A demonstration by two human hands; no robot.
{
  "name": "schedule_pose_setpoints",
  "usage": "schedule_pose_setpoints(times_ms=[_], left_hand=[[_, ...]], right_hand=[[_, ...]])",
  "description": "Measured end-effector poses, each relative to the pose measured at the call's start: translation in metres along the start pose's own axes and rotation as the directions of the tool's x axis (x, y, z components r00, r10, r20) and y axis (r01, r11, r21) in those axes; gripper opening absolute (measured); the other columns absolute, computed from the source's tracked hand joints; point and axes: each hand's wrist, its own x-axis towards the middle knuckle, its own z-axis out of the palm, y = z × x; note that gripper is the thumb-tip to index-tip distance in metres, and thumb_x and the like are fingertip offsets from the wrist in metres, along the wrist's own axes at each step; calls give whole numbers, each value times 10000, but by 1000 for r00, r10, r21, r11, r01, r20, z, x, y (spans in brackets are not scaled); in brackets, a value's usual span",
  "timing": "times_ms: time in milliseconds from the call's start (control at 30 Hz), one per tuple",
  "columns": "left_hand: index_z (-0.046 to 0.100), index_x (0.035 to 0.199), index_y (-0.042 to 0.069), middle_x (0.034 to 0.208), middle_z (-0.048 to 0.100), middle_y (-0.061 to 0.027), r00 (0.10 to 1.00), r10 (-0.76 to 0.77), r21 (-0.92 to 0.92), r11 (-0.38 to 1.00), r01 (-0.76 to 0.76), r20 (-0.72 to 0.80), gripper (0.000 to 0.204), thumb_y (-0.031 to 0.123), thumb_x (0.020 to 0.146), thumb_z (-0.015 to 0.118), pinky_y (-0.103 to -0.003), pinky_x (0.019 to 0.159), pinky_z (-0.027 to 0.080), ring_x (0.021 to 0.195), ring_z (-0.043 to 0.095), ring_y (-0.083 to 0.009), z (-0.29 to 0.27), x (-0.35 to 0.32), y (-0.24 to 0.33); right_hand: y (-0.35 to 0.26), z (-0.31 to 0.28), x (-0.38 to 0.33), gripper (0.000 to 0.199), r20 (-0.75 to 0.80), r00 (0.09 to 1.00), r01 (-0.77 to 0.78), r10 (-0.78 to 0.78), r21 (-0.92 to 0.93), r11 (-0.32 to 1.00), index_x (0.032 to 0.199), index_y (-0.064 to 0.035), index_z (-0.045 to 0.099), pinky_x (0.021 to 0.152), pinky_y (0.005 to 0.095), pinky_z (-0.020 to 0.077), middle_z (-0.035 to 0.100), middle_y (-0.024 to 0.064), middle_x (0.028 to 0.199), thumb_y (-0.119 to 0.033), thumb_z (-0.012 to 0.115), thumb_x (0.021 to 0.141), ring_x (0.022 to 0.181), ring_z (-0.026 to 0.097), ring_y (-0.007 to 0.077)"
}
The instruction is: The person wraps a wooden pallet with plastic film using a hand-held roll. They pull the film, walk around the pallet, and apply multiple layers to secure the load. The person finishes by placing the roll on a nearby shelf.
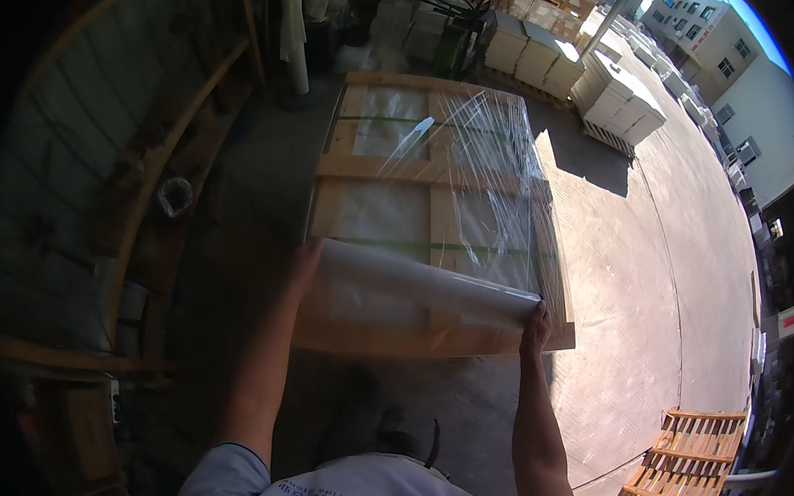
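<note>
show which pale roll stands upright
The back-left roll stands on end; the held roll runs crosswise between the left hand and right hand.

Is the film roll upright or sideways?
Sideways: the stretch-film roll spans lengthwise from the left hand to the right hand, over the wooden crate's near end.

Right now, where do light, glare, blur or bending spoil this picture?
In the head view, sunlight bleaches the floor at right while the left side is dim; head view again: glare streaks the plastic wrap, the left hand looks blurred, the building leans near the rim.
</note>
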Motion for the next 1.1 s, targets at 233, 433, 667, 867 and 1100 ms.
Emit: schedule_pose_setpoints(times_ms=[233, 433, 667, 867, 1100], left_hand=[[643, 950, -3, 818, 607, -39, 994, -22, 113, 993, 34, -111, 441, 421, 943, 520, -332, 705, 439, 769, 546, -137, -52, -154, 9], [643, 956, -9, 819, 612, -62, 986, -97, 309, 941, 136, -139, 452, 424, 948, 512, -338, 730, 442, 795, 553, -150, -107, -252, -49], [657, 923, -13, 824, 620, -60, 992, 17, 735, 673, 81, -125, 448, 423, 924, 553, -332, 727, 442, 795, 550, -140, -146, -311, -174], [603, 1160, -22, 1173, 602, -159, 758, -651, 399, 683, 611, -47, 561, 467, 886, 596, -350, 917, 425, 1093, 553, -230, -153, -313, -280], [260, 1473, 39, 1549, 224, -95, 627, -759, 451, 628, 634, 176, 671, 457, 965, 393, -374, 1164, 192, 1425, 191, -239, -136, -248, -388]], right_hand=[[37, -55, -124, 541, 18, 988, -153, 153, -11, 988, 1005, 29, 612, 748, 334, 433, 589, 93, 867, -463, 387, 996, 813, 515, 174], [87, -87, -238, 550, 143, 948, -276, 285, -85, 958, 995, 30, 607, 728, 351, 431, 591, 117, 853, -463, 364, 1002, 796, 517, 194], [143, -89, -314, 488, 159, 915, -304, 370, -330, 894, 1022, 36, 595, 828, 455, 428, 619, 258, 964, -379, 339, 1007, 934, 569, 437], [227, -55, -360, 541, 219, 911, -206, 350, -493, 845, 1080, 50, 570, 858, 452, 428, 605, 256, 1036, -410, 294, 1013, 981, 568, 417], [343, 2, -361, 596, 192, 744, -513, 640, -448, 732, 1239, 50, 471, 909, 437, 419, 552, 284, 1174, -470, 314, 995, 1090, 536, 397]])
